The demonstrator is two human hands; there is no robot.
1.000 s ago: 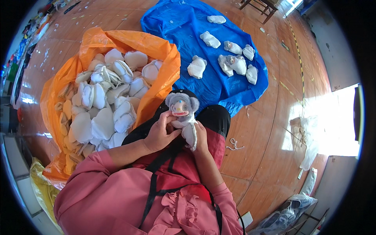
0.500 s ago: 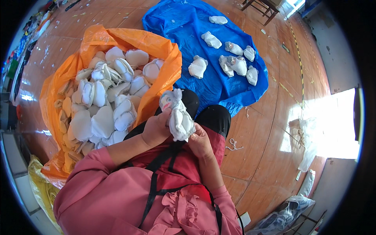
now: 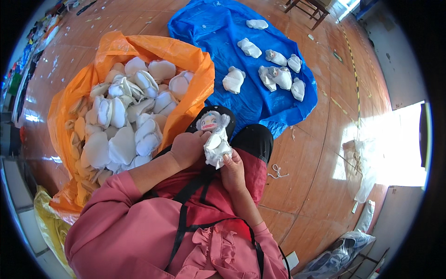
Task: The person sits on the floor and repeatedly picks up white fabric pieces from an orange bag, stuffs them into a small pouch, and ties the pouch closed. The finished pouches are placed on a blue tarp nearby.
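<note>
A small plush doll (image 3: pixel 216 135) with a painted doll face, grey fuzzy ears and a puffy white body is held over my lap. My left hand (image 3: pixel 188 148) grips its side just below the head, fingers curled against the body. At the doll's lower right edge, my right hand (image 3: pixel 233 168) pinches the white fabric between thumb and fingers. The face is turned up toward me. Beside my left arm stands an open orange sack (image 3: pixel 204 69), full of white and tan padded fabric pieces (image 3: pixel 121 145).
Ahead lies a blue plastic sheet (image 3: pixel 209 44) with several similar white dolls (image 3: pixel 233 80) on it. A wooden stool (image 3: pixel 310 10) stands at the far edge. Pieces of white string (image 3: pixel 277 172) lie on the tiled floor at right. Clear plastic bags (image 3: pixel 341 251) sit at lower right.
The doll has been turned so that its face shows more fully and its head sits farther right. My left hand has shifted slightly along its side; my right hand keeps its pinch.
</note>
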